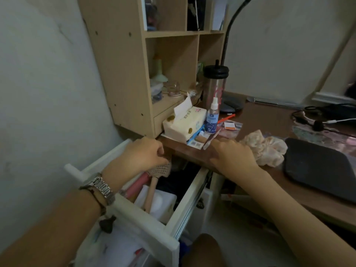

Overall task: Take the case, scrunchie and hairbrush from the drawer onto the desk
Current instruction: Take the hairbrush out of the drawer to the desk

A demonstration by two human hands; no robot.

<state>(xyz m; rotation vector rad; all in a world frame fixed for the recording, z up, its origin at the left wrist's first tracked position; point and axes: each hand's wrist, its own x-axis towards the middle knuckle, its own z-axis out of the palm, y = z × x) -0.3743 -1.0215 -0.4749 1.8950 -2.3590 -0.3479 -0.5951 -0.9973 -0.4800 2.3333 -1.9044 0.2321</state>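
The white drawer (pixel 185 207) stands pulled out below the brown desk (pixel 269 120). A hairbrush (pixel 154 182) with a wooden handle lies in it, its head toward the desk. My left hand (pixel 142 157) is curled over the top of that head, fingers closed on it. On the desk's front edge my right hand (pixel 233 157) rests flat, holding nothing. A pale floral scrunchie (pixel 267 151) lies just to its right, touching or nearly touching it. At the right of the desk is a dark flat case (pixel 317 166).
A tissue pack (pixel 183 122), a spray bottle (pixel 212 118) and a tumbler (pixel 215 81) crowd the desk's left end under a wooden shelf unit (pixel 119 74). Cables (pixel 316 120) lie at the back right. A pink tube (pixel 136 185) and a white box (pixel 161 203) are in the drawer.
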